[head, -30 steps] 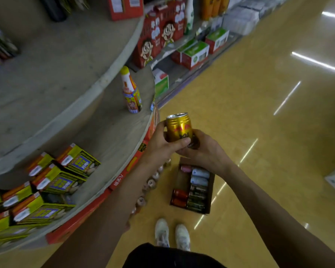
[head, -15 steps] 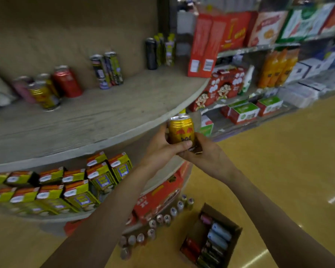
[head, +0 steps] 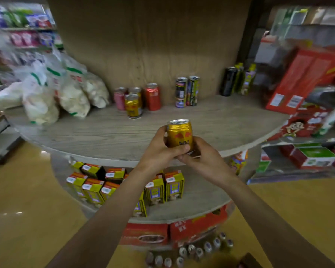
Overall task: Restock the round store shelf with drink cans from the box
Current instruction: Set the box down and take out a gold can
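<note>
The left hand and right hand both grip a gold can, upright above the shelf front, not yet placed. Several cans already stand behind; the box barely shows, contents unseen.

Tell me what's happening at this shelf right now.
A person holds a gold Red Bull can upright in both hands, just over the front edge of the round wooden shelf. The left hand wraps its side; the right hand grips its base. It is not yet set down. Further back on the shelf stand a matching gold can, a pink can, a red can and two tall cans.
</note>
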A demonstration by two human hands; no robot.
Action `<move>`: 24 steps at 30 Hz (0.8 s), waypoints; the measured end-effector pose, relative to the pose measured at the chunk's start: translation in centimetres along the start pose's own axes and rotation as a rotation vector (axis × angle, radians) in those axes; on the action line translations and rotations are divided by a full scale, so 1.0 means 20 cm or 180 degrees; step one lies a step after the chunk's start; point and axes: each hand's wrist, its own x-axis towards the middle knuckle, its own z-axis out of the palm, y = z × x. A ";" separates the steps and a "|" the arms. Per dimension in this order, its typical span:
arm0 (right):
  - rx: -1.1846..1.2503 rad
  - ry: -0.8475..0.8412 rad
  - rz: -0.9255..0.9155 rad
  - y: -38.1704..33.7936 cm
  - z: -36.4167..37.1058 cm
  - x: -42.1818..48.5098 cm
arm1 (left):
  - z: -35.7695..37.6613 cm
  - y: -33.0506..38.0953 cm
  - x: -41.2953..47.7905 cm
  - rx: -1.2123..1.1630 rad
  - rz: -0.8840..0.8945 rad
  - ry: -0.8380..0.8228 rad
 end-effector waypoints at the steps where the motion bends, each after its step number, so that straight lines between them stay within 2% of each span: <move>1: -0.0002 -0.0016 0.0003 -0.02 0.05 0.05 | -0.07 -0.01 0.03 -0.0008 -0.0003 0.0026; 14: -0.0154 -0.0142 0.0269 -0.20 0.67 0.56 | -0.77 -0.31 0.33 0.0080 -0.0161 0.0073; 24: -0.0261 0.0015 0.0462 -0.21 0.80 0.77 | -0.92 -0.44 0.51 0.0151 0.0029 -0.0099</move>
